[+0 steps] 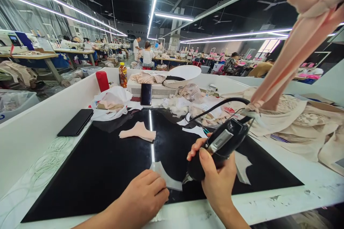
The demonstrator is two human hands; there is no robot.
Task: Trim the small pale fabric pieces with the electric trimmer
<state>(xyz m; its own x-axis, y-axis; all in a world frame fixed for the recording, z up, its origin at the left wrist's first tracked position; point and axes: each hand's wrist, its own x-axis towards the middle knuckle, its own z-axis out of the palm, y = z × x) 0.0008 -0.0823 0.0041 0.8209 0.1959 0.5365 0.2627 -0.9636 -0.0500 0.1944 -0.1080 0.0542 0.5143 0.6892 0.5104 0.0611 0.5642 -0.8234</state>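
My right hand (219,175) is wrapped round a black corded power tool (224,139), held at a slant. The tool's metal tip points down and left, close to the right end of a thin whitish cut piece (168,177). With curled fingers, my left hand (146,195) holds the left side of that piece down on the black board (107,171); its fingertips are partly hidden. Pale pink fabric strips (285,61) are tied at the tool's cord end and run upward. A second whitish piece (243,168) lies behind the right hand.
A stack of pink cut pieces (138,131) lies farther back. A black flat case (75,122), a white plastic bag (111,102) and an upright phone (146,94) stand around the board. Beige fabric (303,121) is heaped at right. Other people work beyond.
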